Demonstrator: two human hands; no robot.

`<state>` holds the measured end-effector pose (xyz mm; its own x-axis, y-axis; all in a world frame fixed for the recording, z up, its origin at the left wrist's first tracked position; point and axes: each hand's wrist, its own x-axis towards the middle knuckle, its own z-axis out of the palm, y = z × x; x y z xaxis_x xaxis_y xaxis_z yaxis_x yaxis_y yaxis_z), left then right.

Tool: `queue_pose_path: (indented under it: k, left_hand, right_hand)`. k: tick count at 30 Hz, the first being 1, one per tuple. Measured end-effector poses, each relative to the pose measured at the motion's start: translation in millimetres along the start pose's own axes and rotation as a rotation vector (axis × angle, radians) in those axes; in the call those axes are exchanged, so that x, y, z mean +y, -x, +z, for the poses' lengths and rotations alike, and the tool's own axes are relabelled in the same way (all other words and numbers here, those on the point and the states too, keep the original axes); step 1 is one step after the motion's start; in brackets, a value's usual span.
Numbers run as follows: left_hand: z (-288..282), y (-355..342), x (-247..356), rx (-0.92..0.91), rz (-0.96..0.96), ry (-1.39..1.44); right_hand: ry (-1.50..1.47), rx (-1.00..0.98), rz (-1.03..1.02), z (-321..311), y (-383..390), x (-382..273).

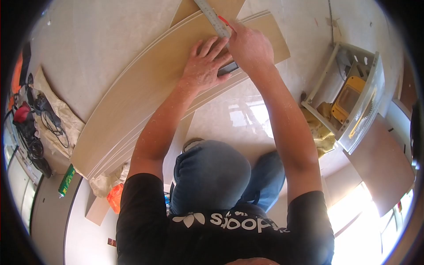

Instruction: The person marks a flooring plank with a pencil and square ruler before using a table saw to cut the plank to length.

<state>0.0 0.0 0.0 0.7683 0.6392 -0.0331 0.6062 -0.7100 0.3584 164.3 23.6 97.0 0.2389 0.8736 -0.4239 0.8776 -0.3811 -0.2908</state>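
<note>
Across the scene, from near left to far right, runs a stack of long, pale-brown boards (145,79), the workpiece; its curve owes something to the lens. Beneath its far side a smaller brown panel (182,12) projects. To the right, well apart from the stack, a drawer-like bin (374,77) with a see-through front holds a yellow case (349,99).

Over the right-hand part of the stack are both hands. The left hand (204,66) lies flat with fingers spread, pressing on the top board and grasping nothing that can be made out. The right hand (251,46), just beside it, is clenched around a slim red tool. Under and beyond the right hand a metal ruler (211,15) crosses the boards, its far end reaching past their edge. At near left, beside the stack's end, lies a green tube (67,181). Between the hands shows a dark piece (228,68), perhaps the ruler's stock; the join is hidden. Smallest is the red tool (224,20), its tip close to the ruler's edge; pencil or blade, one cannot tell.

Judged from this pose, the step in hand is lining or scoring the top board. The next move calls for a steady ruler and an even stroke along it, left fingertips kept clear.
</note>
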Motion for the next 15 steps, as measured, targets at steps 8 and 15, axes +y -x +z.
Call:
queue_pose_path:
  k: [8, 15]
  left_hand:
    - [3, -1, 5, 0.043, 0.006, 0.056]
    - [0, -3, 1, 0.02, 0.005, 0.041]
  right_hand:
    - [0.059, 0.005, -0.05, -12, -5, -1]
    - [0.135, -0.067, -0.012, -18, 31, 14]
